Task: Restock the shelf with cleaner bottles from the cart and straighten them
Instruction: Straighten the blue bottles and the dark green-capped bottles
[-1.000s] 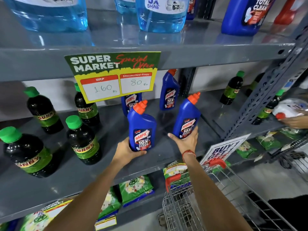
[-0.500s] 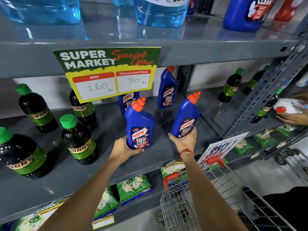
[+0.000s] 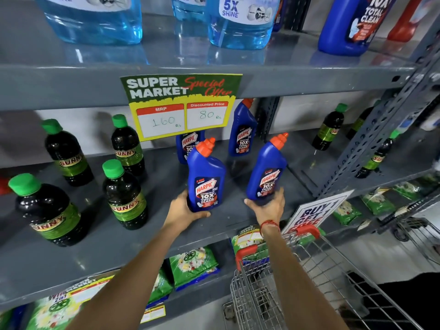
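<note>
Two blue cleaner bottles with orange caps stand at the front of the grey middle shelf [image 3: 242,217]. My left hand [image 3: 182,211] grips the base of the left bottle [image 3: 206,177], which stands upright with its label facing me. My right hand [image 3: 267,207] holds the bottom of the right bottle [image 3: 267,172], which leans to the right. Two more blue bottles stand behind them, one [image 3: 242,132] in plain sight and one [image 3: 188,144] partly hidden by the price sign. The wire cart [image 3: 297,277] with red handle grips sits below my right arm.
Several dark bottles with green caps [image 3: 123,194] stand on the left of the same shelf, more [image 3: 329,127] on the right. A green and yellow price sign [image 3: 182,106] hangs from the upper shelf edge. A slanted grey upright [image 3: 371,139] stands right. Green packets [image 3: 192,265] lie below.
Both hands stay on the two front bottles. The left bottle has turned a little, so its label faces me more squarely. The view has shifted slightly.
</note>
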